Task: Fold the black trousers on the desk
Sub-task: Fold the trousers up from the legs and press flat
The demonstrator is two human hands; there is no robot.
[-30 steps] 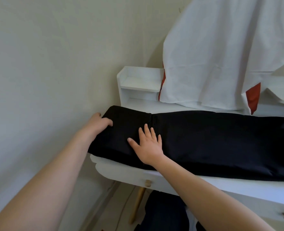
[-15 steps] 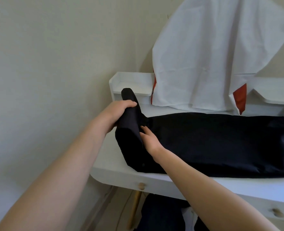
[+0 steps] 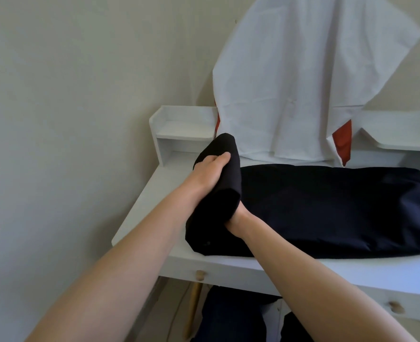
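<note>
The black trousers lie lengthwise across the white desk, reaching to the right edge of the view. Their left end is lifted and turned over toward the right. My left hand grips that raised end from the outside, thumb on top of the cloth. My right hand is tucked under the lifted flap; only its wrist and the heel of the palm show, so the fingers are hidden by the fabric.
A white cloth with red patches hangs behind the desk and drapes onto its back. A small white shelf unit stands at the desk's back left corner by the wall. Drawer knobs line the front; dark clothing lies under the desk.
Both hands lay flat on the trousers' left end a second ago. The left hand has since lifted that end and carried it rightward, baring the desk's left side, and the right hand slid under the flap.
</note>
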